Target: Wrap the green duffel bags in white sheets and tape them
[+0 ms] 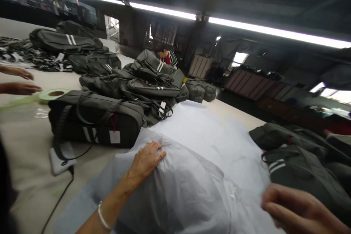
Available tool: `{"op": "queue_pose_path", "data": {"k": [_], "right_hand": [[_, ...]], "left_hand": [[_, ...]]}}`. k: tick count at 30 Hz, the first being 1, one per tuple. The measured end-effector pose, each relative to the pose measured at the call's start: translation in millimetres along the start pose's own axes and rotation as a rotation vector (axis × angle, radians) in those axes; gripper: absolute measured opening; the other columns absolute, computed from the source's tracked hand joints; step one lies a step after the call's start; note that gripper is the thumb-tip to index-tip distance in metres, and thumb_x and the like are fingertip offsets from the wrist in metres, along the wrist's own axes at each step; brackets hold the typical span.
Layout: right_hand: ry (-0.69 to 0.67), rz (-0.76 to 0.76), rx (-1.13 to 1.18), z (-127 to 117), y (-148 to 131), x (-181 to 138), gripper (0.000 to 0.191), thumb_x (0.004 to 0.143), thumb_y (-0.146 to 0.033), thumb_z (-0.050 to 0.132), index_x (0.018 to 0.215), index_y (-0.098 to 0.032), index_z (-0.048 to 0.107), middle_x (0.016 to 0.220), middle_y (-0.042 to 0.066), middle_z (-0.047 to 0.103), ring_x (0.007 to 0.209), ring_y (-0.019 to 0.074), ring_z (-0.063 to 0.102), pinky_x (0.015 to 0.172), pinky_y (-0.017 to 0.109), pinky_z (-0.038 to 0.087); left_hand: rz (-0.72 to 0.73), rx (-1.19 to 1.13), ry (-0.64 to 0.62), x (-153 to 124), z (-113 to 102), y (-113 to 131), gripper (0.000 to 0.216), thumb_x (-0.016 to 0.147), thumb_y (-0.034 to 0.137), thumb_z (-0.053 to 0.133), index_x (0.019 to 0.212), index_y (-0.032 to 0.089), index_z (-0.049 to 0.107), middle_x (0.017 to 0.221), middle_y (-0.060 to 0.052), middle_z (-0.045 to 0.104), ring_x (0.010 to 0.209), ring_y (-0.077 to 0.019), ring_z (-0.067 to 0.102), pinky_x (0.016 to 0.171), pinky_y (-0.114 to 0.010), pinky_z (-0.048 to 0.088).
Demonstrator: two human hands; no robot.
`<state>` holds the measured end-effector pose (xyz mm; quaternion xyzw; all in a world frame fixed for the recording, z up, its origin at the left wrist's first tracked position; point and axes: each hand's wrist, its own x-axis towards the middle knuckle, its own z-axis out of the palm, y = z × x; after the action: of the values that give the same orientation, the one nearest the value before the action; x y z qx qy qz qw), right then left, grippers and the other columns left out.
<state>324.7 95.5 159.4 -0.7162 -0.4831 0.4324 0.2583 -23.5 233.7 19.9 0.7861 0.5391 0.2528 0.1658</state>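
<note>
A thin, whitish, slightly see-through sheet (pixel 192 186) bulges up in front of me, over something bulky that it hides. On its upper left part lies my left hand (pixel 146 159), fingers curled into the sheet, with creases running out from them; a pale bracelet circles that wrist. At lower right, past the sheet's edge, my right hand (pixel 296 206) is blurred by motion. Its fingers look curled and drawn together, and whatever is between them does not show. A dark duffel bag (pixel 126 122) with white stripes and a hanging tag stands just beyond my left hand.
More dark bags (pixel 153 76) are piled behind, and others (pixel 298 157) lie at right. A white device (pixel 62 158) with a cable rests on the table (pixel 27 168). Another person's hands (pixel 20 80) reach in at left near a tape roll (pixel 53 95). A person (pixel 168 56) is farther back.
</note>
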Motion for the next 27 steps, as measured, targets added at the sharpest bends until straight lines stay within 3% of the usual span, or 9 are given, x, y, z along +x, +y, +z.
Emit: {"op": "queue_pose_path", "data": {"k": [4,7,10,14,18,22,24,27], "right_hand": [[-0.486,-0.123,-0.286,73.5,-112.4,50.8,0.026,0.074,-0.042,0.072,0.071,-0.017,0.067,0.056,-0.003,0.056,0.048,0.0086,0.050,0.045,0.020,0.037],[-0.659,-0.095,-0.482,120.3,-146.0,117.7,0.028,0.070,-0.044,0.074,0.075,-0.017,0.067,0.051,-0.006,0.054,0.047,0.0085,0.050,0.044,0.018,0.034],[-0.756,-0.054,-0.668,144.0,-145.5,174.2,0.030,0.066,-0.044,0.077,0.073,-0.017,0.067,0.050,-0.006,0.054,0.049,0.0105,0.053,0.045,0.020,0.038],[-0.866,0.004,-0.897,162.4,-145.8,213.8,0.031,0.061,-0.046,0.080,0.068,-0.019,0.068,0.050,-0.005,0.055,0.051,0.0123,0.055,0.046,0.021,0.040],[-0.902,-0.199,-1.174,176.4,-157.2,225.2,0.036,0.067,-0.055,0.077,0.066,-0.020,0.071,0.050,-0.005,0.057,0.048,0.0115,0.054,0.052,0.024,0.038],[-0.758,-0.416,-1.409,178.9,-152.9,230.6,0.050,0.064,-0.066,0.076,0.060,-0.017,0.069,0.046,-0.001,0.053,0.049,0.0144,0.054,0.055,0.026,0.037],[-0.715,-0.436,-1.422,174.8,-142.7,236.4,0.059,0.060,-0.074,0.073,0.064,-0.015,0.068,0.048,0.001,0.053,0.050,0.0164,0.054,0.055,0.028,0.037],[-0.760,-0.355,-1.170,161.8,-122.6,250.5,0.063,0.052,-0.078,0.074,0.072,-0.018,0.066,0.056,-0.001,0.057,0.052,0.0144,0.052,0.053,0.026,0.036]], "left_hand": [[0.068,0.063,0.098,-1.2,0.2,-0.7,0.020,0.091,0.028,0.053,0.106,0.020,0.063,0.110,-0.008,0.069,0.103,-0.0238,0.064,0.090,-0.041,0.051],[0.090,0.047,0.143,-1.5,4.3,-3.4,0.020,0.088,0.027,0.059,0.106,0.018,0.064,0.111,-0.009,0.070,0.105,-0.0254,0.065,0.099,-0.049,0.047],[0.105,0.009,0.167,-4.3,9.6,-8.3,0.023,0.088,0.028,0.058,0.108,0.018,0.064,0.114,-0.008,0.070,0.106,-0.0255,0.065,0.103,-0.051,0.043],[0.173,0.011,0.255,-7.0,15.7,-18.7,0.028,0.091,0.036,0.054,0.111,0.019,0.064,0.114,-0.005,0.071,0.106,-0.0235,0.065,0.105,-0.045,0.040],[0.249,0.071,0.288,-3.3,17.2,-28.5,0.031,0.092,0.040,0.053,0.113,0.021,0.065,0.116,-0.002,0.071,0.105,-0.0205,0.065,0.107,-0.038,0.036],[0.299,0.139,0.266,2.1,15.4,-34.3,0.033,0.089,0.042,0.055,0.114,0.023,0.066,0.117,0.000,0.070,0.105,-0.0201,0.064,0.108,-0.034,0.034],[0.324,0.160,0.271,3.0,14.8,-37.0,0.034,0.088,0.044,0.056,0.113,0.023,0.067,0.116,0.000,0.071,0.104,-0.0202,0.064,0.107,-0.034,0.037],[0.360,0.184,0.281,2.2,15.3,-41.2,0.036,0.087,0.046,0.057,0.113,0.023,0.066,0.114,0.000,0.071,0.102,-0.0202,0.065,0.104,-0.033,0.040]]}}
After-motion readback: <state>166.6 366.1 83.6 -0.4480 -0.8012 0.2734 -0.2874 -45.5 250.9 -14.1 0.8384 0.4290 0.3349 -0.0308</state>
